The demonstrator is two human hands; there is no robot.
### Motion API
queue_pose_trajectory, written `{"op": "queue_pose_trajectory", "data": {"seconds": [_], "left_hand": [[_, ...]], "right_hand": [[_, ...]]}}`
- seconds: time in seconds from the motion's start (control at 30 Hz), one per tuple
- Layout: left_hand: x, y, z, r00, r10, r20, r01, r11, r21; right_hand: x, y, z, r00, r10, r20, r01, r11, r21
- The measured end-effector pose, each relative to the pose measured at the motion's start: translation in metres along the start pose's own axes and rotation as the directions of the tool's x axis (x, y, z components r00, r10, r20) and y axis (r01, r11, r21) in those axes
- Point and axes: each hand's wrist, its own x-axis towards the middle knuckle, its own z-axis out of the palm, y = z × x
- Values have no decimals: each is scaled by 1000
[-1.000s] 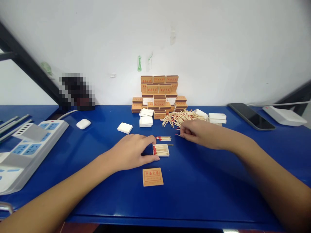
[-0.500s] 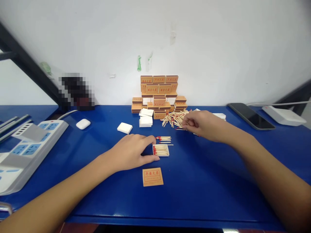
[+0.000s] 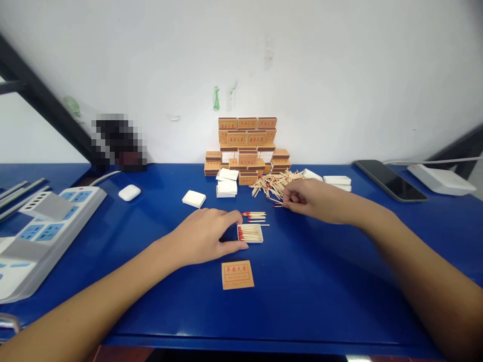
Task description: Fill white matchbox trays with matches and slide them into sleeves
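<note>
Grips the white tray, mid-worktop, in left hand; pinches a match in right hand beside the far match pile. Might scatter the pile by brushing it.

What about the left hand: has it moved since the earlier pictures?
No. Judged against the power strip, the left hand stays in place at the small white tray.

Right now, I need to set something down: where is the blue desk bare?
Bare: between the orange card and right arm; also between the power strip and left arm. Crowded: back middle, with stacked matchboxes, piled matches and white trays.
</note>
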Motion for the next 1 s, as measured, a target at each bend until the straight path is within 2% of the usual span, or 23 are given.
{"op": "queue_pose_trajectory", "data": {"seconds": [0.1,0.2,0.33,0.43,0.67,1.0], "left_hand": [[0,0,0,1000,1,2,-1,1000,1],[1,0,1,1000,4,-1,-4,1000,-2],[2,-1,2,1000,8,-11,-8,1000,-4],[3,-1,3,1000,7,-10,-7,1000,1],[2,0,2,1000,0,-1,0,1000,0],[3,-1,2,1000,4,-3,-4,1000,-3]], "right_hand": [[-2,-7,-3,1000,-6,-24,7,999,41],[-3,-23,-4,994,-63,-88,69,995,75],[-1,-48,7,978,-161,-134,180,973,141],[2,-60,19,976,-170,-133,195,960,203],[4,-61,27,985,-107,-135,141,951,275],[5,-55,26,979,-128,-156,169,945,281]]}}
